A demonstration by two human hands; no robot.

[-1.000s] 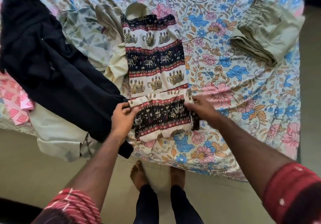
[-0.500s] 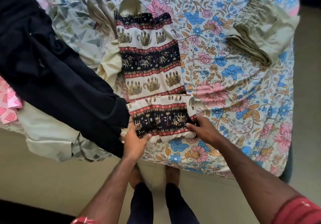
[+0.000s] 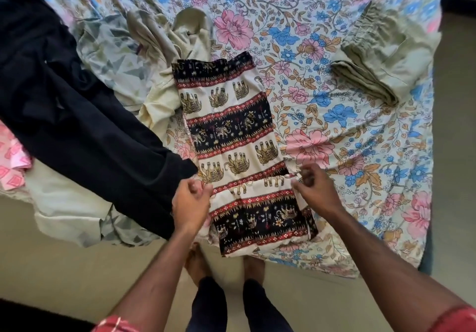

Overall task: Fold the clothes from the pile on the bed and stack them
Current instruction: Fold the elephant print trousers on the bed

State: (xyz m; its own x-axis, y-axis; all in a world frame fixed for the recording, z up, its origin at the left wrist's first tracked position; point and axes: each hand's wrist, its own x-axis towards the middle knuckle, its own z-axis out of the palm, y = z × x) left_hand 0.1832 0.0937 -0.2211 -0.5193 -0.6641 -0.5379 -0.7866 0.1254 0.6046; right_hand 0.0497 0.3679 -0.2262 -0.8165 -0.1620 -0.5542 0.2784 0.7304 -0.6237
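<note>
An elephant-print garment point(image 3: 231, 130) in black, cream and red lies lengthwise on the floral bedsheet point(image 3: 322, 55), its near end folded back over itself. My left hand point(image 3: 192, 201) pinches the left corner of that folded edge. My right hand point(image 3: 315, 188) pinches the right corner. A folded olive-green garment point(image 3: 381, 55) sits at the far right of the bed. The unfolded pile lies at the left: a black garment point(image 3: 77, 94), a pale patterned cloth point(image 3: 110, 58), a cream piece point(image 3: 159, 99) and a pink patterned one point(image 3: 13, 161).
The bed's near edge runs just in front of my feet point(image 3: 195, 262) on the beige floor. Part of the pile hangs over that edge at the left point(image 3: 77, 218).
Both hands have moved from the garment's near end up to the folded edge and now pinch its corners. The view has shifted closer and slightly right.
</note>
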